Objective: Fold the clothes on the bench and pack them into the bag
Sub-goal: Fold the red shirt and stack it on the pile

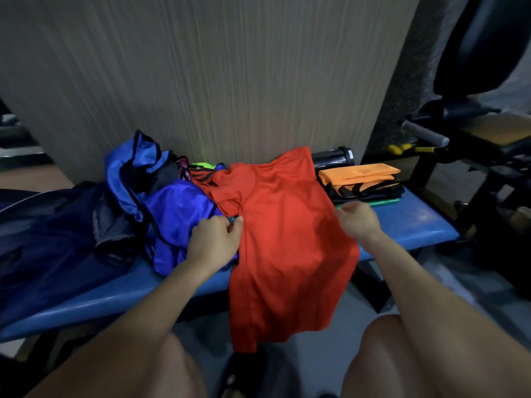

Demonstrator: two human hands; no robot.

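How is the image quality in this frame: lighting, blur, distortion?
Head view: dim, with deep shadow over the dark bag at left; slightly soft throughout, the wall streaked by motion blur; wide-angle distortion bends the bench edge. The red shirt and both hands, left and right, remain readable. No glare.

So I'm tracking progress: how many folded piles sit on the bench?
1: a folded stack, orange garment on top, on the bench right of the red shirt. Layers beneath are unclear.
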